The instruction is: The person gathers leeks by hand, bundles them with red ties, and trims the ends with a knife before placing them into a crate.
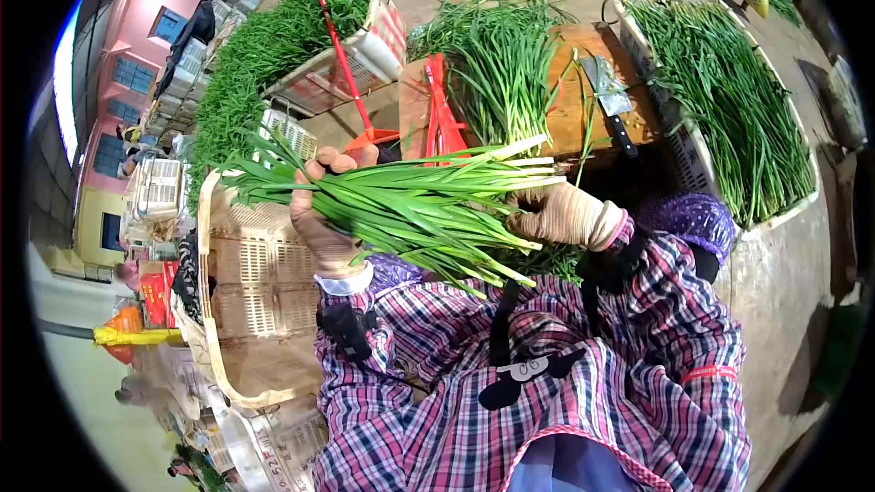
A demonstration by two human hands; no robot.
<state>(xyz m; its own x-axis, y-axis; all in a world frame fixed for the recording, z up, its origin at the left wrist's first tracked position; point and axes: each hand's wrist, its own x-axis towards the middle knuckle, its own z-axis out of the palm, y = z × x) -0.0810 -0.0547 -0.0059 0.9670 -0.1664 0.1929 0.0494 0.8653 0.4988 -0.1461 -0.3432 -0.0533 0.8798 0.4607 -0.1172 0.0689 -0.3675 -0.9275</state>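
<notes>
Both gloved hands are clamped on the bunch of chives, held level in front of the chest: left hand round the floppy leaves, right hand by the firmer pale stem ends, probably the safest grip on this light, limp, easily bruised bundle

Left hand: tan knit glove, with a white cuff at the wrist.
Right hand: matching tan knit glove, pink edge at its cuff.
Shirt: long-sleeved plaid in purple, pink, white and dark lines.
Oversleeve: purple, pale speckled print, right arm.
Straps: black, over the chest.
Apron: blue-grey, pink trim.
Band: red, around the right sleeve.
</notes>
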